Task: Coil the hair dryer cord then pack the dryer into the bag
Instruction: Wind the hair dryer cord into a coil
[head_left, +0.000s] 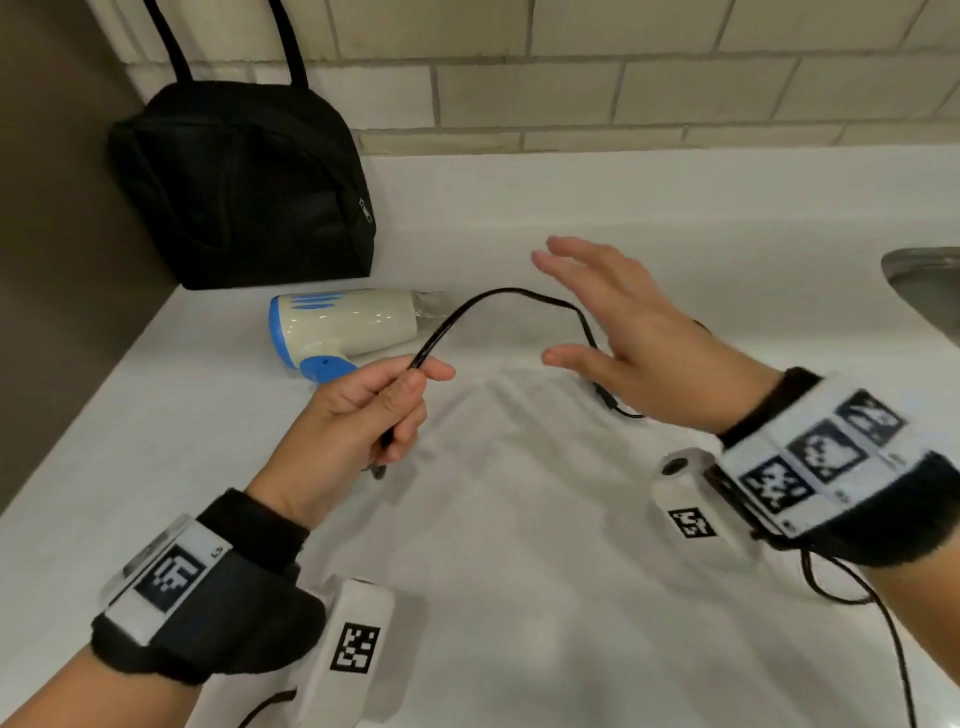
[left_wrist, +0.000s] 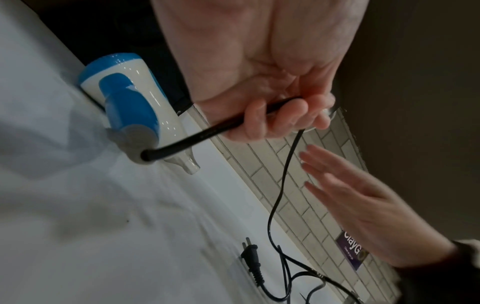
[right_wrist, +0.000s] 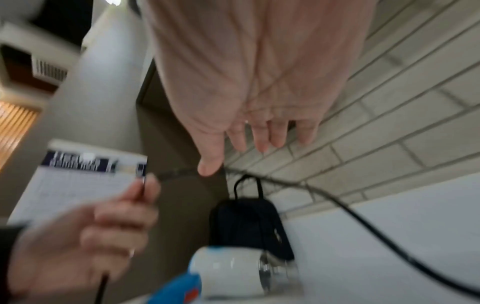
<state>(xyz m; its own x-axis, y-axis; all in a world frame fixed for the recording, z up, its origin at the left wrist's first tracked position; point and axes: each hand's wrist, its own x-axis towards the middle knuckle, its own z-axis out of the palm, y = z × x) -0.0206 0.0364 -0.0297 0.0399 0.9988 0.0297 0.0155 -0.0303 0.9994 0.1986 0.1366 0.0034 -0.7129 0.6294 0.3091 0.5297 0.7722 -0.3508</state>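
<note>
Two bare hands work above a white table (head_left: 519, 545) set against a pale tiled wall (head_left: 675, 78). The left hand (head_left: 353, 415) has its grip clenched around the thin black power cord (head_left: 498, 293) of a small cream-and-blue plastic hair dryer (head_left: 343, 325), which lies on its side on the table just in front of an upright black fabric zip bag with two handles (head_left: 239, 182). From the fist the cord loops away over the table and under the right hand (head_left: 639, 332), whose grip is released, fingers spread and holding nothing. The cord's black two-pin plug (left_wrist: 250, 258) lies flat on the table among loose turns.
</note>
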